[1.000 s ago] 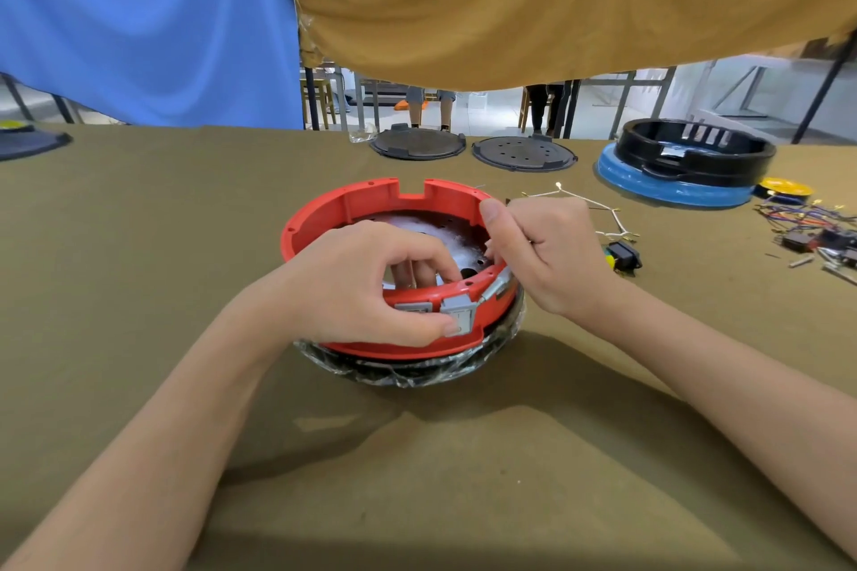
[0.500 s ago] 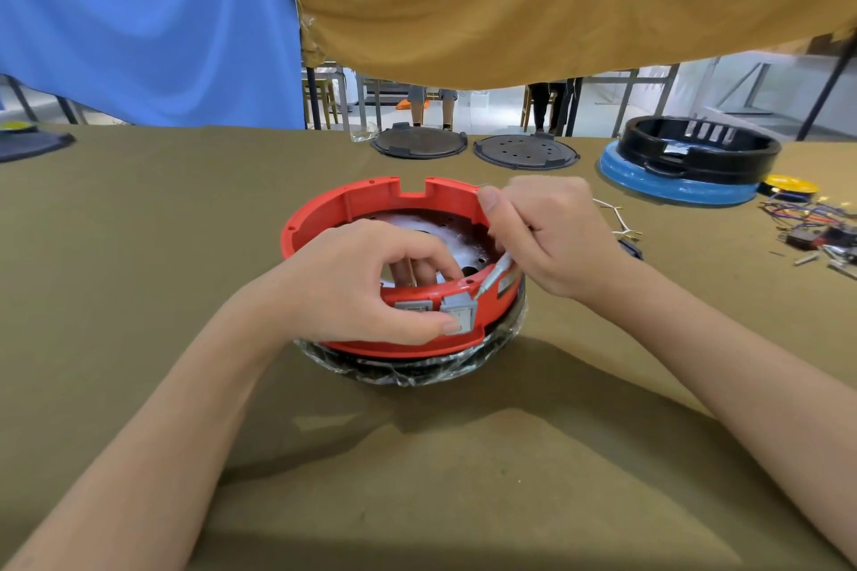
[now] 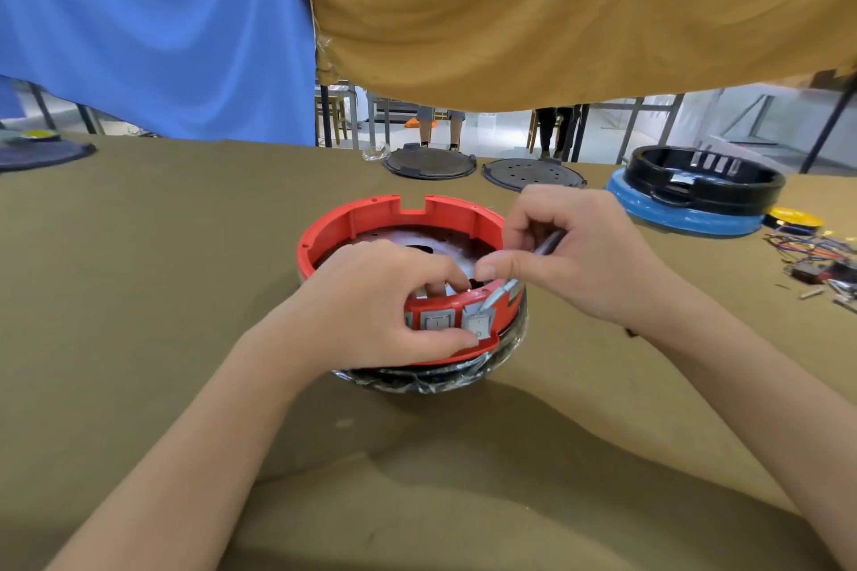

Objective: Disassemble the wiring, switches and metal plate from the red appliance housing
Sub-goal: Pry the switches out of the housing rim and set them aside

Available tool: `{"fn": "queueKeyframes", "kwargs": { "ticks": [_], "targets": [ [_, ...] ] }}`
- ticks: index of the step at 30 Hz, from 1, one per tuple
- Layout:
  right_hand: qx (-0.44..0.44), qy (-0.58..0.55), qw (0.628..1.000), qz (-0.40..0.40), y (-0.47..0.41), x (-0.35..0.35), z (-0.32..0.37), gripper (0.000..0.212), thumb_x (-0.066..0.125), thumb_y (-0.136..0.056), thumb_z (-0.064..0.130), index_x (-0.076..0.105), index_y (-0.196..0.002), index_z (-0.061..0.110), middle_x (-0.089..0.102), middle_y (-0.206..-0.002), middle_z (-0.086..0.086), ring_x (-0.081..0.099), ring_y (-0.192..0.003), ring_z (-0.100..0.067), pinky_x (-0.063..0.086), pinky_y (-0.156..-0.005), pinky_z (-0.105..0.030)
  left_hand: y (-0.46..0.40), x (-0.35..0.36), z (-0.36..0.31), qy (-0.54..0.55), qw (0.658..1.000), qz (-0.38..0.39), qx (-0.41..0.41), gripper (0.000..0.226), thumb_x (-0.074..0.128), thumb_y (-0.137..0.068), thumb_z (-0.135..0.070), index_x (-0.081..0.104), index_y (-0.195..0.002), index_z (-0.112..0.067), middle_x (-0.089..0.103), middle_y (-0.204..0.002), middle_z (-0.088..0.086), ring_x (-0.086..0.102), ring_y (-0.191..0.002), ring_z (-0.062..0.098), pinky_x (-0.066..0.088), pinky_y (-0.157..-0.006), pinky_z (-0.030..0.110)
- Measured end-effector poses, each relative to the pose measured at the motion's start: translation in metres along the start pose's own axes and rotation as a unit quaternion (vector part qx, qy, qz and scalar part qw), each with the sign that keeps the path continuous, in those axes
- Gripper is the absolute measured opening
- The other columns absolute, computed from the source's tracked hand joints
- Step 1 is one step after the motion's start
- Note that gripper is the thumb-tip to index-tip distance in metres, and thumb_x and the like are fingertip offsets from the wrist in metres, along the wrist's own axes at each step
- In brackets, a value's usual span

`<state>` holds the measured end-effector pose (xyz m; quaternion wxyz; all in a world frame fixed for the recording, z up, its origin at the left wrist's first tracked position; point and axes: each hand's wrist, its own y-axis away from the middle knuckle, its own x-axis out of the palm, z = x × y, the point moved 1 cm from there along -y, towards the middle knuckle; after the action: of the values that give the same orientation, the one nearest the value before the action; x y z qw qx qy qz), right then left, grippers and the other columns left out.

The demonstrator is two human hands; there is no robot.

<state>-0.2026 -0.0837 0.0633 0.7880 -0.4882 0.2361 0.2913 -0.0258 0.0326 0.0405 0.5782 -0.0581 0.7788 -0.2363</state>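
Cloth (image 3: 139, 338) in olive-brown covers the table, with a blue curtain (image 3: 153, 23) and a tan curtain (image 3: 556, 5) hanging behind its far edge. Centre of the table sits the red housing (image 3: 371, 218), open side up, on a dark base wrapped in shiny film (image 3: 417, 380). Far right stands a black ring (image 3: 705, 179) on a blue base (image 3: 681, 213), and two dark round lids (image 3: 429, 162) (image 3: 533, 174) lie at the far edge beyond the housing.

The left hand (image 3: 371, 301) grips the housing's near wall: fingers curl over the rim into the inside, thumb presses on the outside just under the switches. The right hand (image 3: 589, 250) is over the right rim, fingers curled around a thin metal tool (image 3: 547, 241), thumb and forefinger pinched close to the left fingertips. The tool's lower end (image 3: 494, 299) comes out slanting against the red wall, touching the top corner of the right switch.

Two grey rocker switches (image 3: 438, 322) (image 3: 480, 322) sit side by side in the near wall. A heap of loose wires and small parts (image 3: 816, 260) lies at the right edge, with a yellow disc (image 3: 793, 216) just behind it.
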Motion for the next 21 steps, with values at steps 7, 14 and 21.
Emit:
{"fn": "queueKeyframes", "kwargs": {
  "ticks": [7, 14, 21],
  "targets": [
    [0.012, -0.064, 0.995, -0.079, 0.001, 0.006, 0.005, 0.032, 0.084, -0.065, 0.045, 0.06, -0.065, 0.024, 0.055, -0.058, 0.014, 0.048, -0.054, -0.004, 0.035, -0.054, -0.011, -0.001, 0.007, -0.001, -0.044, 0.999, -0.009, -0.001, 0.053, 0.062, -0.072, -0.07, 0.068, -0.105, -0.029, 0.049, -0.064, -0.026, 0.053, -0.064, 0.004, 0.049, -0.062, 0.031],
    [-0.014, -0.114, 0.992, -0.053, -0.008, 0.014, 0.016, 0.036, 0.085, -0.072, 0.041, 0.059, -0.087, 0.022, 0.057, -0.066, 0.004, 0.048, -0.055, -0.008, 0.041, -0.053, -0.018, -0.003, 0.008, -0.002, -0.071, 0.997, -0.009, -0.005, 0.054, 0.055, -0.073, -0.075, 0.067, -0.102, -0.03, 0.055, -0.06, -0.013, 0.046, -0.052, 0.007, 0.046, -0.055, 0.032],
    [-0.024, -0.119, 0.991, -0.05, -0.004, 0.023, 0.019, 0.025, 0.062, -0.091, 0.041, 0.05, -0.09, 0.019, 0.066, -0.07, 0.001, 0.068, -0.062, -0.014, 0.053, -0.054, -0.025, -0.002, 0.008, -0.002, -0.07, 0.997, -0.022, 0.0, 0.054, 0.053, -0.073, -0.076, 0.067, -0.092, -0.028, 0.062, -0.064, -0.009, 0.055, -0.056, 0.01, 0.048, -0.055, 0.036]
  ]
}}
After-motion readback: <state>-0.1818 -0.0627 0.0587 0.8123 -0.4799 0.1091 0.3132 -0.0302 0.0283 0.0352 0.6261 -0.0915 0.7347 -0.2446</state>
